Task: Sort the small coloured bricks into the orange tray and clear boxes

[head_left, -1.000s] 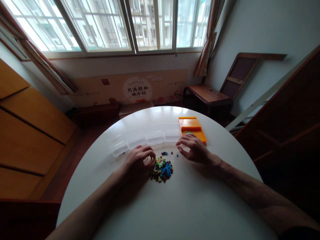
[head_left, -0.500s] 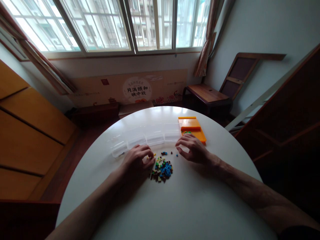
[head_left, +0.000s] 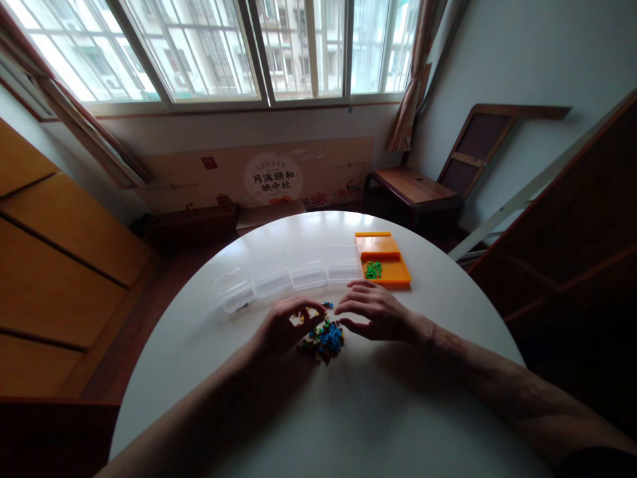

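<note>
A small heap of building bricks [head_left: 331, 338], mostly blue with yellow, brown and green ones, lies on the white round table [head_left: 318, 411]. Over its upper left side is my left hand [head_left: 286, 323], thumb and forefinger pinched together at the tips; whatever they grip is too small to make out. My right hand [head_left: 379, 312] hovers just right of the heap, its thumb and fingers apart, facing the left fingertips. Green bricks [head_left: 373, 269] sit in the near compartment of an orange tray [head_left: 397, 272], beyond my right hand.
Clear plastic boxes [head_left: 271, 285] stand in a curved row left of the orange tray. A few loose blue bricks [head_left: 327, 305] lie behind the heap. Past the table are a wooden chair [head_left: 415, 186], a printed cardboard panel [head_left: 308, 176] and a window [head_left: 298, 50].
My left hand has moved right over the heap. My right hand has come left and nearer, away from the orange tray, uncovering the green bricks in it.
</note>
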`<state>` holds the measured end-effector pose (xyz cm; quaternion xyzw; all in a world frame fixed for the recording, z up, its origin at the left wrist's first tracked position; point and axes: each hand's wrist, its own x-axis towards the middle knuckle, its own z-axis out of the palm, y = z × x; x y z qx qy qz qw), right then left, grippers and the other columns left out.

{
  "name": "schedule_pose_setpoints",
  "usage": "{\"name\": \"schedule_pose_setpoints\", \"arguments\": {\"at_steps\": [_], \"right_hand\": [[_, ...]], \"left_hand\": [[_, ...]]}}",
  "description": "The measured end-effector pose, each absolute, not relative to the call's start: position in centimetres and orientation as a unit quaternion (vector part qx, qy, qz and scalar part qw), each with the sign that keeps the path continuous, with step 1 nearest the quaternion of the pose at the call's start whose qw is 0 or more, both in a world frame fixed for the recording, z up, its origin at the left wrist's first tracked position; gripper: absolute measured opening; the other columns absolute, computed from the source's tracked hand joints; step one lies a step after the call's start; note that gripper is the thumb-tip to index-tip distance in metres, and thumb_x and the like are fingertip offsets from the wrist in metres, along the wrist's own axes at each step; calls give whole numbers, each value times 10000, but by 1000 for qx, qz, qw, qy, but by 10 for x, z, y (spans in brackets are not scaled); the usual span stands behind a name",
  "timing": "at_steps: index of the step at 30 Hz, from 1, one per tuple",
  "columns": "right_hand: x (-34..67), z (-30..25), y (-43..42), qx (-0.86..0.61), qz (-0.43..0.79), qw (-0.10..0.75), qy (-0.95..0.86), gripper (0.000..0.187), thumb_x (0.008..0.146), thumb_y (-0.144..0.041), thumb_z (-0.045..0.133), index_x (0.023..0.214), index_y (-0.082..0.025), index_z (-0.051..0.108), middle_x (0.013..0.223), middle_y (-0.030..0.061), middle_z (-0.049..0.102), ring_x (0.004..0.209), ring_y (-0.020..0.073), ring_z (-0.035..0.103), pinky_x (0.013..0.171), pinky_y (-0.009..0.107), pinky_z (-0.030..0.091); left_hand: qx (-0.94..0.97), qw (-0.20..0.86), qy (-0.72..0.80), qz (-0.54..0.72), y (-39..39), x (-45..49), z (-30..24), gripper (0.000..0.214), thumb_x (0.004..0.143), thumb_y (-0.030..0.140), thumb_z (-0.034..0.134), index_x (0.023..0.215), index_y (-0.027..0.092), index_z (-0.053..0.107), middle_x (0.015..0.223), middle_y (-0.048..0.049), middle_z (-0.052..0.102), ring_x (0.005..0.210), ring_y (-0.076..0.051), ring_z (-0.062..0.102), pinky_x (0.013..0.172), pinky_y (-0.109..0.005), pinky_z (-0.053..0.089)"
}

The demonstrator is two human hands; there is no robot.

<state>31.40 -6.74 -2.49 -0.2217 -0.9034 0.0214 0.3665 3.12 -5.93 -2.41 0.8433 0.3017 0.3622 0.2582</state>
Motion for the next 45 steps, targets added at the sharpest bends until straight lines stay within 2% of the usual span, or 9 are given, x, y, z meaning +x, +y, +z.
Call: {"name": "schedule_pose_setpoints", "arguments": {"at_steps": [7, 15, 18, 22, 26, 29, 35, 45], "right_hand": [[313, -33, -63, -163, -1, 354, -921, 279, 1075, -278, 711, 1352, -314, 724, 1127, 10, 829, 983, 183, 753, 1055, 393, 582], [312, -25, -66, -181, -2, 368, -912, 88, 1068, -240, 698, 1139, -270, 741, 1048, -1, 830, 913, 180, 740, 1031, 388, 577], [318, -23, -64, -232, 6, 361, -903, 81, 1066, -234, 673, 1091, -273, 740, 1033, 13, 818, 926, 196, 741, 1037, 414, 572], [336, -25, -55, -342, -1, 378, -860, 80, 1062, -260, 663, 1027, -266, 735, 1046, 42, 805, 994, 242, 740, 994, 438, 570], [356, -28, -43, -430, -14, 387, -815, 69, 1025, -244, 681, 968, -246, 720, 997, 54, 797, 975, 263, 739, 993, 444, 553], [365, -33, -37, -475, -24, 372, -797, 68, 989, -227, 688, 926, -243, 709, 943, 41, 784, 930, 263, 738, 986, 442, 542], [369, -40, -32, -523, -40, 358, -772, 77, 951, -225, 696, 875, -231, 694, 897, 35, 777, 854, 258, 719, 924, 431, 537], [364, -38, -35, -515, -31, 364, -776, 72, 961, -226, 696, 890, -233, 699, 921, 47, 791, 890, 266, 732, 948, 436, 537]], "left_hand": [[821, 324, 289, 371, -65, 42, -25, 243, 978, 417, 826, 973, 181, 769, 853, -30, 808, 696, -131, 714, 644, -230, 577], [833, 321, 253, 373, -64, 42, -28, 147, 999, 324, 800, 1049, 190, 768, 943, -42, 831, 746, -127, 736, 699, -236, 603], [847, 263, 280, 367, -60, 33, -26, 131, 1020, 314, 766, 1082, 199, 769, 970, -46, 826, 768, -138, 731, 729, -263, 605], [887, 156, 287, 325, -47, 13, -23, 85, 1033, 266, 710, 1020, 216, 777, 918, -33, 789, 751, -143, 692, 760, -290, 584], [908, 99, 296, 278, -37, 0, -23, 71, 1006, 244, 716, 997, 234, 785, 998, -45, 795, 828, -170, 718, 828, -327, 571], [913, 90, 292, 271, -36, -1, -24, 62, 997, 252, 729, 990, 245, 790, 1016, -42, 798, 891, -189, 741, 851, -335, 558], [926, 74, 255, 270, -35, 0, -26, 112, 1045, 305, 718, 1034, 263, 821, 1005, -33, 809, 825, -169, 737, 801, -325, 547], [930, 92, 247, 255, -31, -2, -32, 158, 1082, 323, 684, 1057, 282, 834, 1027, -41, 804, 831, -163, 733, 821, -331, 576]]}}
